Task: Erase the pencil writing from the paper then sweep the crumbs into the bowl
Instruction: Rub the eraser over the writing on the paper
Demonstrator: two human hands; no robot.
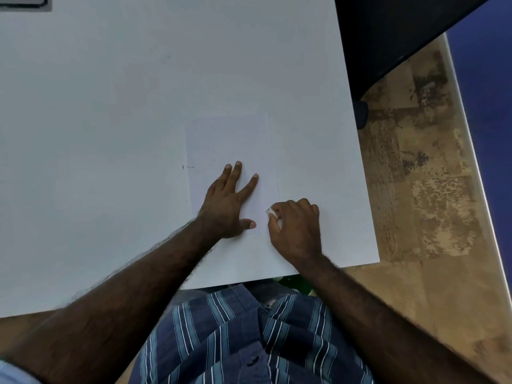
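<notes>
Eraser at work near the lower right of a white sheet on a white desk.

The paper [230,139] lies flat on the desk [97,106], right of the frame's centre, its pale edges barely distinct from the surface; faint pencil lines show near its lower part, and a small dark mark sits by its left edge. The left hand [228,202] rests on the sheet with fingers straight and spread, thumb out to the side, holding nothing. Just to its right, the right hand [296,225] has its fingers curled, pinching a small white eraser [271,212] whose tip meets the paper. At the upper left corner of the frame a dark-rimmed object [25,2] is cut off; what it is cannot be told.
</notes>
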